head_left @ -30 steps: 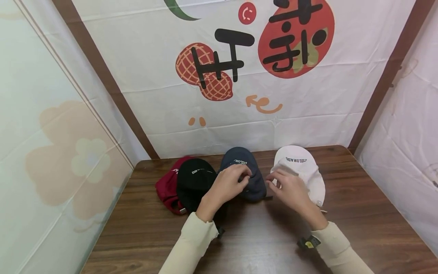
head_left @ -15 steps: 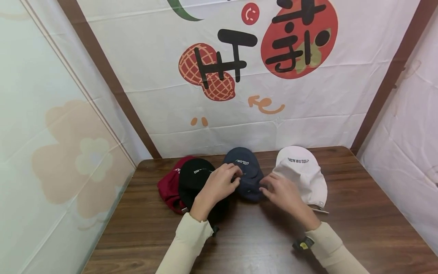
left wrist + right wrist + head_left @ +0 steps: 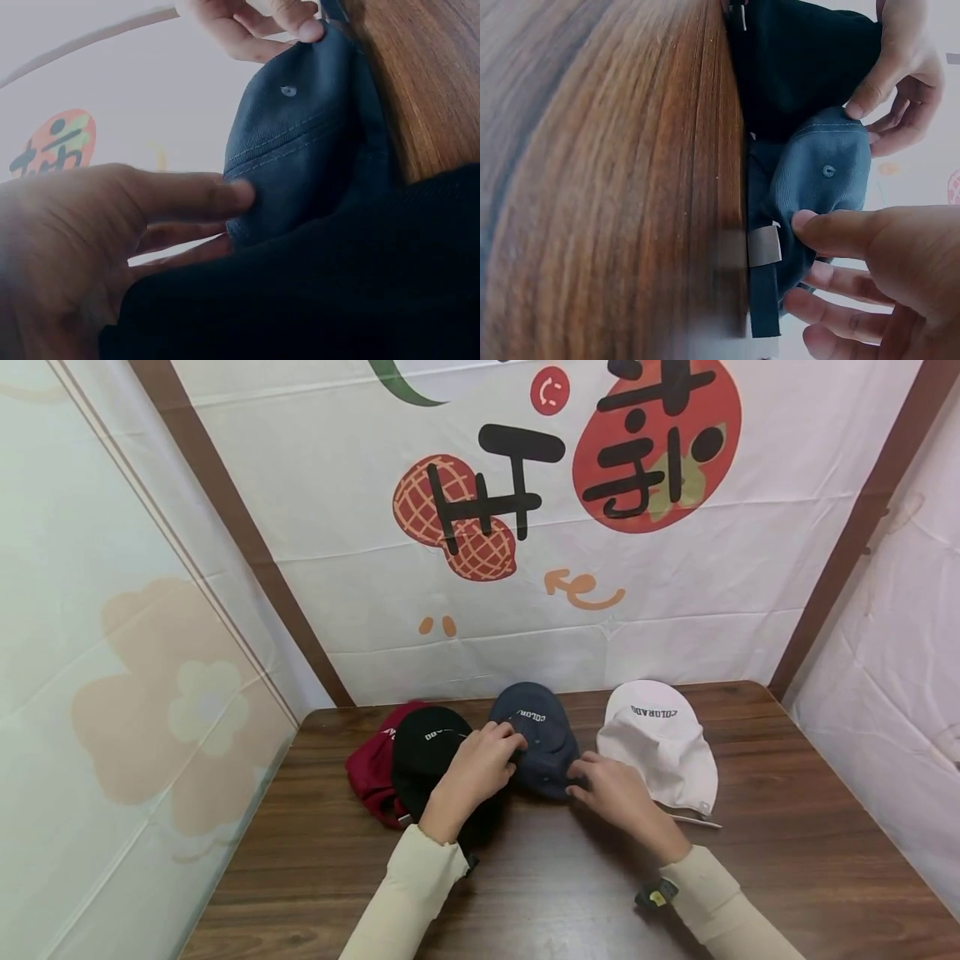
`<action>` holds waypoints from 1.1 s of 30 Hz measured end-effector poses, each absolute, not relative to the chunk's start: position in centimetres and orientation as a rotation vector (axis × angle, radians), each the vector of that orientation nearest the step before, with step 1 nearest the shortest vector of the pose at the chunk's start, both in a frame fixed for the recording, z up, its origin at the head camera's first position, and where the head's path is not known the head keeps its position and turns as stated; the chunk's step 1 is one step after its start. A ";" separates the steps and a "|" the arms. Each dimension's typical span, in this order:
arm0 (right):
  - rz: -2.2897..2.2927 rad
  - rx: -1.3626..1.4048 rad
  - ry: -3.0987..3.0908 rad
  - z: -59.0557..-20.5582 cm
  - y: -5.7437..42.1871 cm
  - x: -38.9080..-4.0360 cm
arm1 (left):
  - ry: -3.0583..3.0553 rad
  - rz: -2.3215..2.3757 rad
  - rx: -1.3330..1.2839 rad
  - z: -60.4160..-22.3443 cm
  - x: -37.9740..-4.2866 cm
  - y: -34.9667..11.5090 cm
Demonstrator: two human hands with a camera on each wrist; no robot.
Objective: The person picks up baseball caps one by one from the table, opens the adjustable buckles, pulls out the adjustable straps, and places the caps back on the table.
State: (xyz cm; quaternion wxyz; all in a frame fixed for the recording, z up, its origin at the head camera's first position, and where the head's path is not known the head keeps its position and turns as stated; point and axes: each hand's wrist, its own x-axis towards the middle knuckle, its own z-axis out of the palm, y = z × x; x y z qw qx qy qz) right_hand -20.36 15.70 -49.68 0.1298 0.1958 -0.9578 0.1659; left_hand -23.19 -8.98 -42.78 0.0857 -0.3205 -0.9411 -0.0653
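Observation:
A navy blue baseball cap (image 3: 543,752) with white lettering lies between both hands, brim toward the back wall. My left hand (image 3: 476,768) pinches its left side; in the left wrist view the thumb (image 3: 241,193) presses the crown, fingers behind. On the right side, my right hand (image 3: 615,789) pinches the fabric near the rear strap (image 3: 765,300), thumb in front and fingers behind. A black cap (image 3: 422,747) sits just left of the navy one, partly hidden by my left hand and wrist.
A dark red cap (image 3: 367,777) lies partly beneath the black cap at the left. At the right stands a white cap (image 3: 663,752) lettered COLORADO. All are near the back edge of the wooden table (image 3: 555,893), before a printed cloth wall (image 3: 360,610).
My right hand has moved left from in front of the white cap to the navy cap's right side. My left hand has shifted slightly left, and both hands now grip the navy cap.

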 end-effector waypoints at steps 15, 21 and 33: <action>0.522 0.580 -2.637 -49.4 15.8 -20.5 | -2.621 -0.230 -0.925 -42.8 -23.4 -9.0; 0.574 0.587 -2.584 -48.7 16.0 -20.5 | -2.551 -0.287 -0.905 -42.6 -23.6 -9.0; 0.665 0.490 -2.521 -46.9 16.5 -20.0 | -2.420 -0.362 -0.867 -42.1 -23.7 -8.9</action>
